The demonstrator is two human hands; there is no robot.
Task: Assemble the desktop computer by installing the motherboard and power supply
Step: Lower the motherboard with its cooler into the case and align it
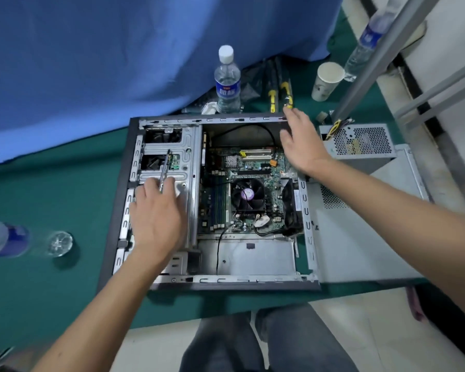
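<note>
- Nearest to us, our left hand (156, 210) rests on the metal drive bay (183, 159) of the case (118, 210), its fingers curled round a thin screwdriver (164, 167) whose shaft points away from the knuckles. We judge the tool is kept in hand because screws are not all in.
- Just right of that grip, the motherboard (253, 167) already lies flat in the case floor, its round fan (247, 196) facing up. It looks seated, though we cannot tell whether it is fastened.
- Beyond the board, our right hand (301, 140) hovers over the far right corner of the case with fingers straight and spread, holding nothing; whether it touches the wall we cannot tell.
- Just right of that open hand, outside the case, sits the power supply (360, 142), its wires (336, 127) bunched at its far left corner. The empty corner under the hand is probably where it goes, so that step is not yet done.
- Farthest off, a water bottle (227, 81) and a paper cup (326, 80) stand clear of the work.
</note>
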